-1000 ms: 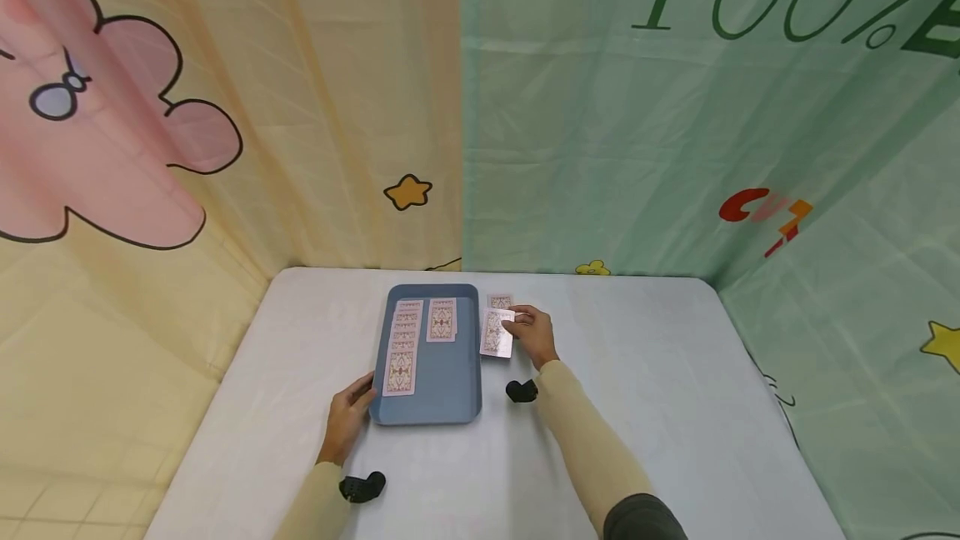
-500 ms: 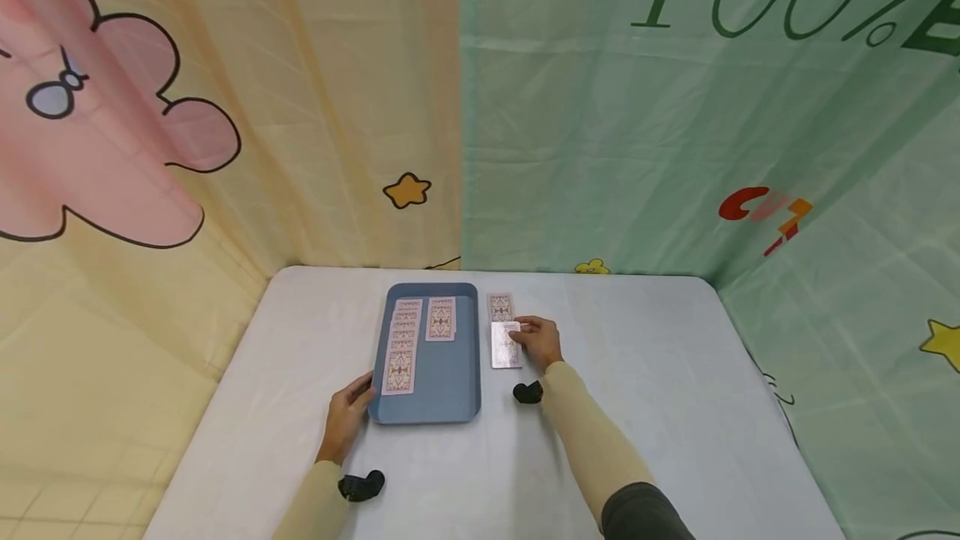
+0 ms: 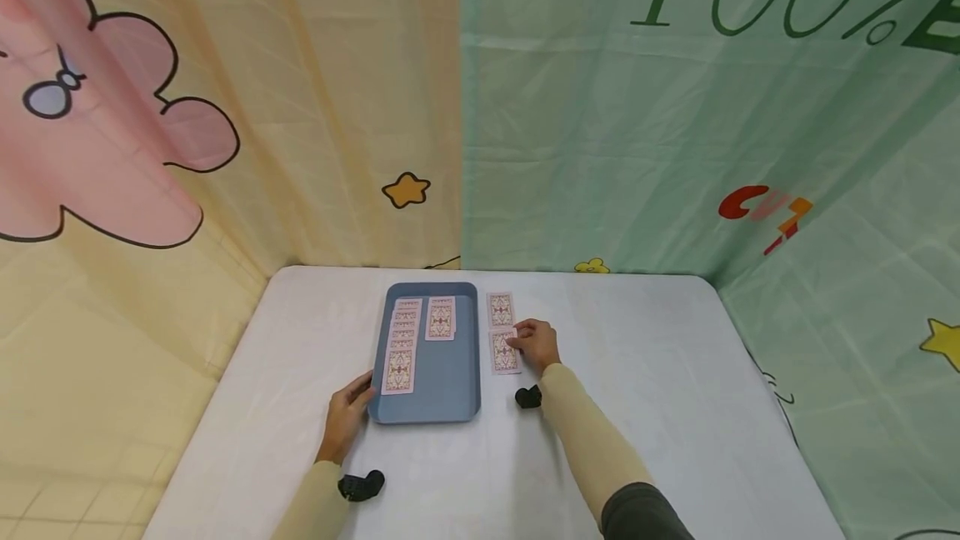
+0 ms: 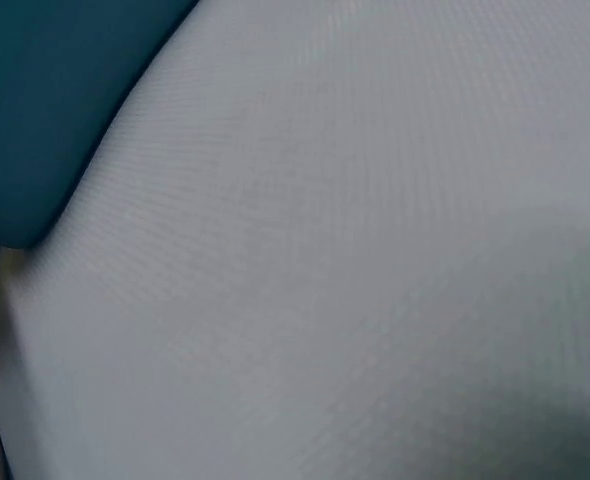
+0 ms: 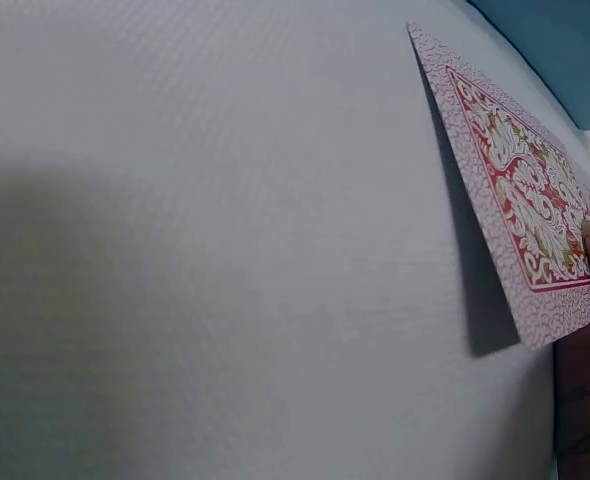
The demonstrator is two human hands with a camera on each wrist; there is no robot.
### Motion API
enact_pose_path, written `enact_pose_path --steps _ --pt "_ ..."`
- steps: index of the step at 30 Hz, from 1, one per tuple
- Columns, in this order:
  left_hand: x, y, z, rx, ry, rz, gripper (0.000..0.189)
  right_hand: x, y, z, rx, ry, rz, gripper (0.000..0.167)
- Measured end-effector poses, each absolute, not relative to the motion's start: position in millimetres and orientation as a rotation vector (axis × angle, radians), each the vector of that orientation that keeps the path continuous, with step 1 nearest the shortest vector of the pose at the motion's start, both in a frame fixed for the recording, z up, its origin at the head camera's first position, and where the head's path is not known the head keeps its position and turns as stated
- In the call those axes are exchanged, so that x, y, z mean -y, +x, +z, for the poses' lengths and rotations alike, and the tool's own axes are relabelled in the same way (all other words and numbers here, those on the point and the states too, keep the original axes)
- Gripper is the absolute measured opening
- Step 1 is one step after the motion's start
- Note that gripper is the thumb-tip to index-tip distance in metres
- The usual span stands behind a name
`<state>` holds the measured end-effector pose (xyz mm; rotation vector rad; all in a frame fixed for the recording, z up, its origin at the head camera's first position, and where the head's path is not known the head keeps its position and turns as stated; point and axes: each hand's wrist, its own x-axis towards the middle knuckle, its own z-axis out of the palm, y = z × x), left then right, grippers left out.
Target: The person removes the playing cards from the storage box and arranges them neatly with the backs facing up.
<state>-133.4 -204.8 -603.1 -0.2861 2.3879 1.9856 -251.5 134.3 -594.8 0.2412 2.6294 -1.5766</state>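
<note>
My right hand point(image 3: 538, 346) pinches a playing card point(image 3: 504, 354) by its right edge, to the right of the tray. In the right wrist view the thumb lies on the card's point(image 5: 530, 190) patterned red back, other fingers are underneath, and a shadow shows the card's near edge is raised off the table. Just beyond it another face-down card point(image 3: 500, 309) lies flat. My left hand point(image 3: 347, 419) holds the left rim of the blue tray point(image 3: 442, 390) near its front corner. Only the tray's corner point(image 4: 65, 110) and a sliver of hand show in the left wrist view.
Inside the tray a column of several overlapping face-down cards point(image 3: 400, 369) runs along the left side, and a shorter overlapping group point(image 3: 441, 321) lies at the top middle. A white cloth covers the table point(image 3: 637, 373). Printed curtains point(image 3: 585, 148) stand behind and at both sides.
My right hand has brought its card toward me and slightly right, lowering it from over the far card to just in front of it. The left hand and the tray have stayed put.
</note>
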Motion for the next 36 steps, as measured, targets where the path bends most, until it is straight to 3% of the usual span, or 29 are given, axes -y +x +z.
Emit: enact_pose_path --steps 18,36 --pt "204 -133 -598 -2.366 -0.316 1.962 0.042 -136 -251 -596 -2.791 0.271 -1.315 0.027" --pt "204 -133 -603 -2.390 -0.304 1.979 0.042 -135 -240 -584 -2.757 0.244 -1.473 0.026"
